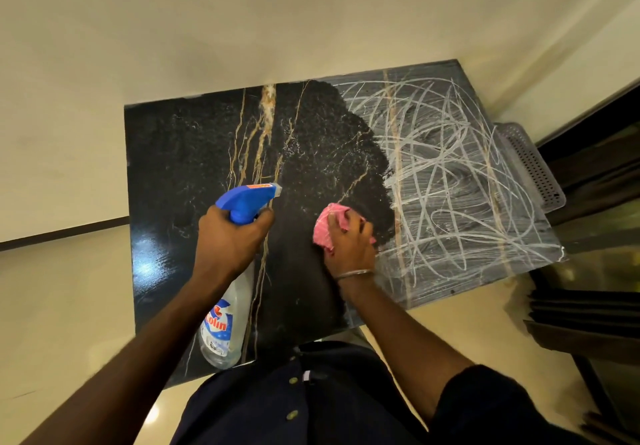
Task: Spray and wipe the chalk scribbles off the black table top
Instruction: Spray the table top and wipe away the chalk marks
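Observation:
The black marble table top [194, 153] with gold veins fills the middle of the view. Its left and middle parts look dark and wet. White chalk scribbles [450, 174] cover the right third. My left hand [232, 236] grips the neck of a clear spray bottle [228, 320] with a blue trigger head that points away from me over the table. My right hand [349, 247] holds a pink checked cloth [329, 222] pressed to the table at the edge of the chalked area.
A grey perforated plastic tray [530, 164] sticks out beyond the table's right edge. Dark furniture [588, 320] stands at the right. A cream wall runs behind the table, and cream floor lies left of it and in front.

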Demonstrator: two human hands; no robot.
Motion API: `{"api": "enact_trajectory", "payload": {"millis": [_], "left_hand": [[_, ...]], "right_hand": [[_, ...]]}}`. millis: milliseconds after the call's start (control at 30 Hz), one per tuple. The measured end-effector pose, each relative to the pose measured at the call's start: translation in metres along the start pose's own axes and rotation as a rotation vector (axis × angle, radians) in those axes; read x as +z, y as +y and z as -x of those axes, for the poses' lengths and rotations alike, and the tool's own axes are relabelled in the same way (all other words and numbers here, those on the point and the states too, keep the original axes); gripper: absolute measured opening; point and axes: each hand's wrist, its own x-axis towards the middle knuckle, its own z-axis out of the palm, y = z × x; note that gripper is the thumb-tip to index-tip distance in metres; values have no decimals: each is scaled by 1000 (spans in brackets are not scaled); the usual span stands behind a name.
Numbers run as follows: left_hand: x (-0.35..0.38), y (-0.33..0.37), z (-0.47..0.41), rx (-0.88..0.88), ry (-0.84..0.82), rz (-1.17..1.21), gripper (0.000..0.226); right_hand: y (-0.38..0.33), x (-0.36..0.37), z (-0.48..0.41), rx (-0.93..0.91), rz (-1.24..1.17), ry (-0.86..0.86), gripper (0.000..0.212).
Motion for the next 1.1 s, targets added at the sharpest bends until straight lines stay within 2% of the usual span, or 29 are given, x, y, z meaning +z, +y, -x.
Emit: {"api": "enact_trajectory", "payload": {"millis": [100, 200, 267, 400, 533, 633, 767, 900, 1033, 1100], "left_hand": [[6, -1, -1, -12, 18, -13, 10], [9, 0, -1, -23, 34, 2, 11], [8, 1, 0, -19, 21, 14, 11], [5, 1, 3, 4, 19, 22, 11], [8, -2, 8, 0, 7, 18, 9], [14, -2, 10, -23, -9, 18, 9], [23, 0, 11, -37, -23, 20, 9], [27, 1, 10, -16, -16, 7, 10], [26, 3, 10, -10, -33, 29, 10], [27, 2, 12, 10, -49, 21, 11]], "right_hand": [[-30, 11, 24, -150, -27, -65, 76], [-14, 9, 22, -226, -7, -71, 73], [14, 1, 15, -171, 24, -57, 70], [82, -15, -2, 98, 21, -5, 66], [82, -17, -2, 211, 29, 17, 66], [38, -5, 20, 139, -5, 20, 68], [-19, 13, 58, -81, -45, -40, 75], [-2, 10, 58, -168, -22, -59, 78], [59, -7, 41, 52, -39, -38, 67], [83, -12, 35, 107, -36, -10, 65]]}}
